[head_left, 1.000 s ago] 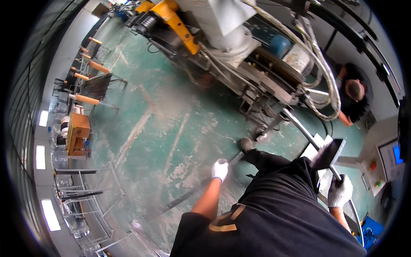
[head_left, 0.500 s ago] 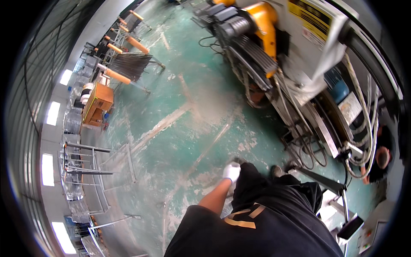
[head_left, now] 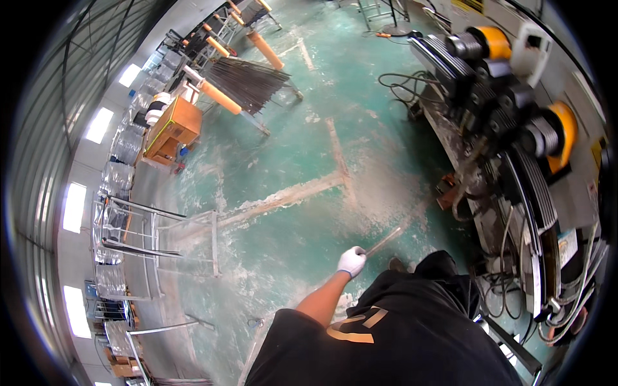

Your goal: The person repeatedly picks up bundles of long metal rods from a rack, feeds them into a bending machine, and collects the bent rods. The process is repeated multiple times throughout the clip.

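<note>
My left hand (head_left: 352,261), in a white glove, hangs over the green floor in front of my body. Its fingers look curled in, and no held object shows. Just beyond the glove a pale streak (head_left: 385,240) runs along the floor, and the hand overlaps its near end in the picture. Bare skin of my left forearm shows between glove and black sleeve. My right hand is out of sight. The toe of a shoe (head_left: 397,264) peeks out past my black shirt (head_left: 412,321).
A machine (head_left: 508,128) with black ribbed parts, yellow covers and hoses stands along the right. Looped cables (head_left: 412,87) lie beside it. Left are metal frames (head_left: 151,248), an orange-brown cabinet (head_left: 174,128) and a rack of dark rods (head_left: 248,83). Wrapped bundles (head_left: 118,180) line the wall.
My view has moved forward along the machine and turned, so the racks sit farther right. My gloved left hand has swung forward from beside my leg. The person at the right has left view.
</note>
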### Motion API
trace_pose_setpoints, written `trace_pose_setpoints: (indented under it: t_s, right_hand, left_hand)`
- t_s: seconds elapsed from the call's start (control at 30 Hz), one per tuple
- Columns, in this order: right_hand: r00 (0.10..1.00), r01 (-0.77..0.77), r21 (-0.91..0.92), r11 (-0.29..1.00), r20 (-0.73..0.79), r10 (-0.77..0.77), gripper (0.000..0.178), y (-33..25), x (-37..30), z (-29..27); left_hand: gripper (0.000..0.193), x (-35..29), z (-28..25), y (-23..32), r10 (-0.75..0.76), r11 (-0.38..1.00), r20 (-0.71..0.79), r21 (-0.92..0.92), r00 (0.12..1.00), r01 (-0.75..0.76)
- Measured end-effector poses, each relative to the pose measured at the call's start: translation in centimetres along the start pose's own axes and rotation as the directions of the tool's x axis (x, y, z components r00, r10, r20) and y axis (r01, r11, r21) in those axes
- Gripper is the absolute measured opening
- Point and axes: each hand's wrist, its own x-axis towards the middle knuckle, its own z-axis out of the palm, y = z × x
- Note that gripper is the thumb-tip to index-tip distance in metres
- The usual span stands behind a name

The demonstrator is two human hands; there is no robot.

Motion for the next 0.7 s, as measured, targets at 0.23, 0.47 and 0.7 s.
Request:
trace_pose_setpoints:
  t_s: [0.23, 0.47, 0.7]
  right_hand:
    - [0.941, 0.336, -0.227, 0.914, 0.038, -0.336, 0.036, -18.6, 14.2, -16.8]
    - [0.926, 0.357, -0.182, 0.916, 0.194, -0.323, 0.026, -43.2, 27.4, -38.4]
    - [0.798, 0.587, 0.287, 0.757, -0.364, -0.481, 0.043, -81.4, 24.0, -68.7]
  left_hand:
    - [0.03, 11.7, -14.1, -4.2, -0.143, 0.943, -0.225, -0.328, 0.964, 0.063]
    - [0.024, 19.3, -22.6, -12.2, -0.369, 0.844, -0.225, -0.488, 0.902, 0.224]
    - [0.013, 27.8, -38.5, -17.2, -0.574, 0.672, -0.441, -0.735, 0.69, 0.089]
